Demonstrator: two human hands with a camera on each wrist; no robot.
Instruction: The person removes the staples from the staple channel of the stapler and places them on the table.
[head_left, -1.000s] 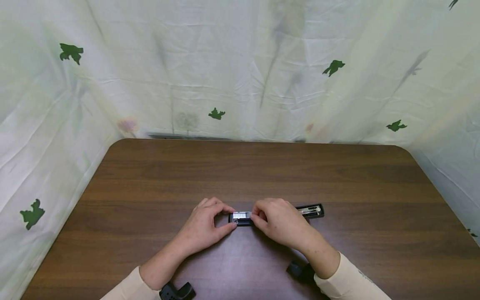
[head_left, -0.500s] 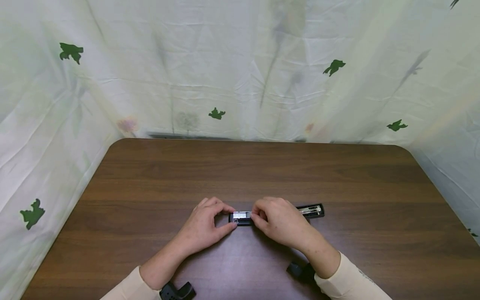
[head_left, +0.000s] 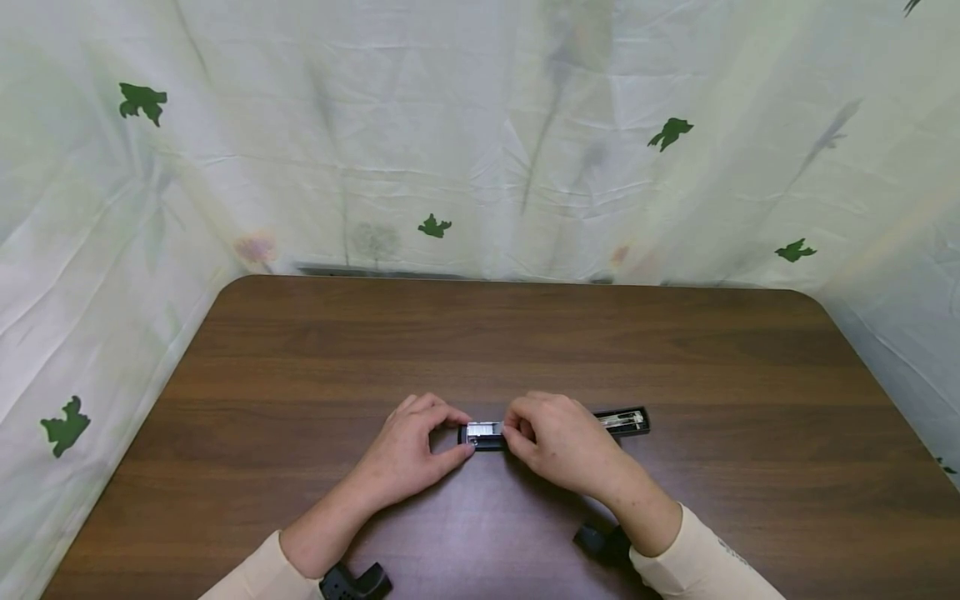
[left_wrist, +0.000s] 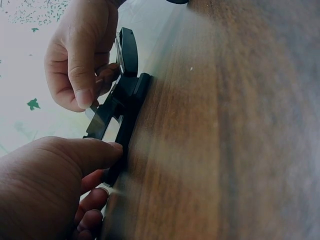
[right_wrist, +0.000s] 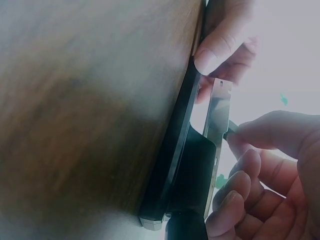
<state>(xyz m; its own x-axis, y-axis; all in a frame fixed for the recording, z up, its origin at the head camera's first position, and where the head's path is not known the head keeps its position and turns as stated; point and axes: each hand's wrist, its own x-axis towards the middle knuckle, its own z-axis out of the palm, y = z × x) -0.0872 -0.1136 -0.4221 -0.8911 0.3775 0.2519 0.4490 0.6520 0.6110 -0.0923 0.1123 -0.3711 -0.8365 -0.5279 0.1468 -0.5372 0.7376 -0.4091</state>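
Note:
A black stapler (head_left: 624, 422) lies on the table with its top cover folded back to the right, baring the silver staple channel (right_wrist: 218, 107). My left hand (head_left: 411, 450) grips the left end of the stapler's base (left_wrist: 131, 125) between thumb and fingers. Above the channel, my right hand (head_left: 558, 442) pinches a small piece that looks like a staple strip (left_wrist: 91, 112) between thumb and index finger. The other right fingers are curled beside the stapler in the right wrist view. In the head view, the right hand hides the stapler's middle and the pinched piece.
The brown wooden table (head_left: 300, 350) stretches around the hands. A pale curtain (head_left: 480, 125) with green leaf-like shapes hangs behind and at both sides. Dark wrist-camera mounts (head_left: 356, 582) sit at both cuffs, close to the tabletop.

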